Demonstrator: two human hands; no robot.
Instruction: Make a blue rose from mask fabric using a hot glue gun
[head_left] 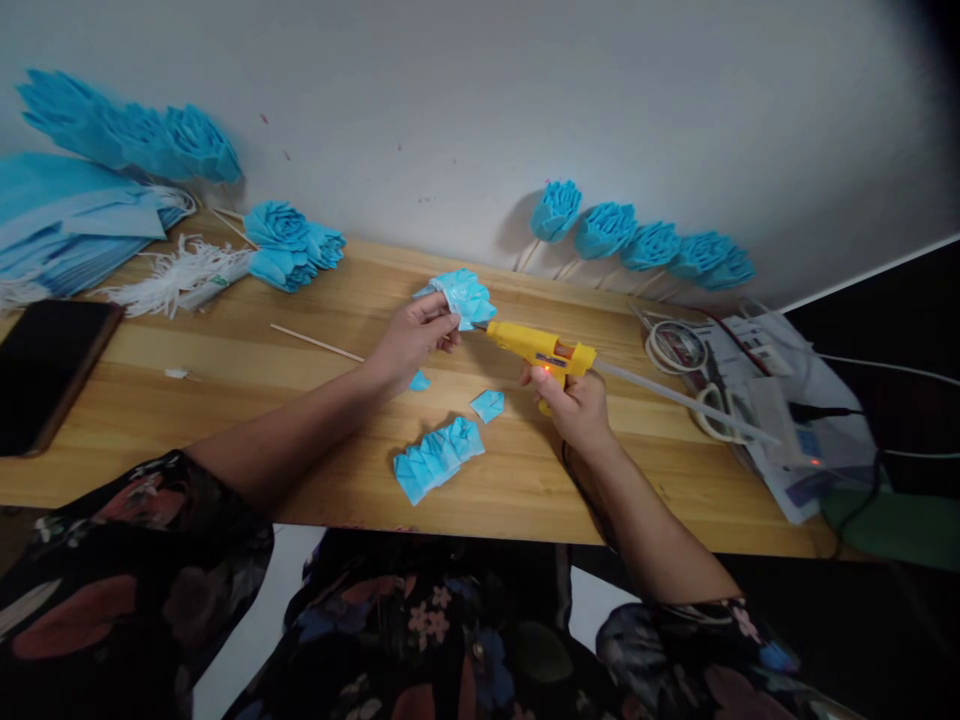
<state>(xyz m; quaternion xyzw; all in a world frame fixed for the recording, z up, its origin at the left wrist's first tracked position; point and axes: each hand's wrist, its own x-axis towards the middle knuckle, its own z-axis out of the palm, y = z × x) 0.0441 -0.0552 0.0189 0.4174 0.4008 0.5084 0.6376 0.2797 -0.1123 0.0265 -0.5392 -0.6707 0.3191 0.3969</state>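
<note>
My left hand (416,335) is closed on a blue fabric flower (469,295), held a little above the table. Wrapped round the handle of a yellow glue gun (525,343), my right hand (574,400) keeps its nozzle at the flower's lower edge; whether the tip touches cannot be made out. A clear glue stick (675,398) sticks far out of the gun's back, and a small light on it glows orange. Below the hands lie a row of folded blue petals (439,458) and a single petal (488,405). Another blue piece (420,381) shows beside my left wrist.
Several finished blue flowers (607,230) on sticks lean against the wall, with more flowers (281,240) at left. Blue face masks (67,225), white ear loops (180,275), a phone (52,370) and a thin stick (315,342) lie leftward. A tape roll (676,347) and power strip (784,420) are right.
</note>
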